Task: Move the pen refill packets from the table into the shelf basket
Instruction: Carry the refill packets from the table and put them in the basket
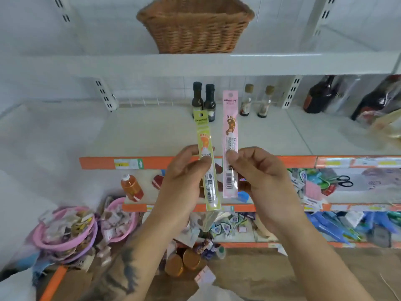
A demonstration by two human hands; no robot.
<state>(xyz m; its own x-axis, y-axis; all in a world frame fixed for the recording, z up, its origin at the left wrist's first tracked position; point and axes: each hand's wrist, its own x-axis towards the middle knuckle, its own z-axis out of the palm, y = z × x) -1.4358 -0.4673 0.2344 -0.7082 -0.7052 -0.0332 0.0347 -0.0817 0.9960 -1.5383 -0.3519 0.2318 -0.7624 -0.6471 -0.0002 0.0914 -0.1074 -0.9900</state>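
While both packets are held upright before the shelving, the entries read as follows.

Green packet (206,161): long, narrow, flat sleeve with a printed card header; centre of the frame, pinched near its middle by the left hand (184,181), thumb on the front face and the other fingers curled behind. Its lower end hangs free below the hand.

Pink packet (230,144): same format, just right of the green one and standing slightly higher; pinched by the right hand (260,177) below its midpoint, thumb on the front. The two packets sit close side by side, whether touching cannot be told.

Basket (195,25): brown wicker, top centre of the frame, resting on the upper white shelf (217,64), well above both packets. Its inside is not visible from here.

Handling, as a judgement: each packet looks very light, thin and somewhat springy, with a glossy film likely to slide under a loose pinch. A hold near the middle, as now, should keep it from flopping; the contents are probably slender and could bend if squeezed across the width. Lifting over the basket rim and letting go end-first seems enough.

Also present: two dark bottles (204,101) and two corked clear bottles (256,101) on the middle shelf behind the packets; pink tubs (65,233) of small goods at lower left.
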